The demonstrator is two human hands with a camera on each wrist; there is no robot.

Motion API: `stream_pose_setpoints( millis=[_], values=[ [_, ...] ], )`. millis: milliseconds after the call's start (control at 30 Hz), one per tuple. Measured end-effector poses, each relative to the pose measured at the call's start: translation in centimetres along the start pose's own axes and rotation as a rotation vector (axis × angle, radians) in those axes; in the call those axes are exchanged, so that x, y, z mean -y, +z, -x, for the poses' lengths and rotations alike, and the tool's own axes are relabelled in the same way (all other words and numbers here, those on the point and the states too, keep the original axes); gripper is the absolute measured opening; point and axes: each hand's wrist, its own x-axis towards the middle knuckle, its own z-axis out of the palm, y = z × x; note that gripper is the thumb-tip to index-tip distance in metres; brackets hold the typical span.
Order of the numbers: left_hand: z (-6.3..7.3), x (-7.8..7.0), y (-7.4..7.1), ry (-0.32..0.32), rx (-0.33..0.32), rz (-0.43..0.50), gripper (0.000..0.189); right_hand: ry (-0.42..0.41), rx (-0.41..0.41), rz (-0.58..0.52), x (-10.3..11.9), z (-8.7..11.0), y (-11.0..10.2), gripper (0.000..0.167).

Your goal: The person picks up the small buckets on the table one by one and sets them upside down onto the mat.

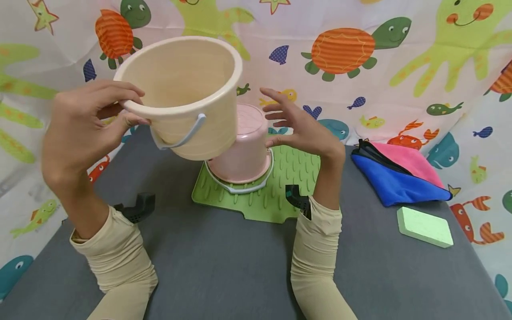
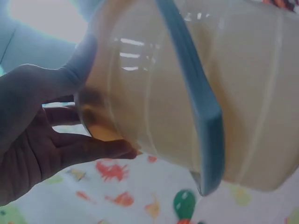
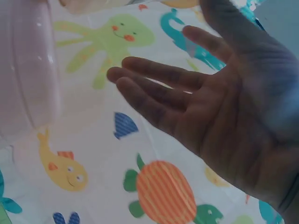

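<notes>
A cream bucket (image 1: 200, 120) is up in the air, its mouth tilted up toward the head camera and its grey-blue handle (image 1: 188, 133) hanging against the side. My left hand (image 1: 88, 129) grips its rim at the left, thumb outside and fingers over the edge; the left wrist view shows the bucket's wall (image 2: 154, 93) close up. Behind it a pink bucket (image 1: 244, 151) stands upside down on a green ridged mat (image 1: 292, 169), its pale handle lying around the base. My right hand (image 1: 296, 124) is apart from both buckets, with fingers spread, just right of the pink one.
On the grey table (image 1: 224, 262), a blue and pink cloth item with a black edge (image 1: 396, 173) lies at the right. A pale green sponge block (image 1: 425, 226) is in front of it. A curtain printed with sea animals (image 1: 288, 18) hangs behind the table.
</notes>
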Motion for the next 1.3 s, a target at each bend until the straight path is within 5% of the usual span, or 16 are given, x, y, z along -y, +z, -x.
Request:
stream_pose_setpoints(
  millis=[167,333,567,833,967,1133,1300],
  values=[
    [-1.3,-1.4,2.2,0.101,0.070,0.047,0.028,-0.091,-0.045,-0.136,-0.3,2.0,-1.3,0.112],
    [-2.4,-2.2,4.9,0.152,0.134,0.140,0.026,-0.134,-0.054,-0.144,-0.9,3.4,-2.2,0.119],
    [-3.4,-2.9,9.0,0.198,0.167,0.309,0.029,-0.014,-0.050,-0.168,-1.9,5.8,-2.9,0.119],
    [-5.1,-4.6,15.9,0.161,-0.051,0.651,0.070,0.041,-0.197,-0.286,-2.7,8.7,-4.4,0.084],
    [-5.1,-5.4,18.0,0.134,-0.124,0.641,0.085,-0.016,-0.249,-0.326,-3.0,9.3,-4.8,0.078],
    [-4.9,-5.3,19.3,0.197,-0.032,0.575,0.105,-0.066,-0.354,-0.352,-2.8,9.8,-5.6,0.085],
    [-3.6,-5.3,21.1,0.309,0.092,0.650,0.123,-0.052,-0.447,-0.310,-2.1,10.4,-6.9,0.087]
  ],
)
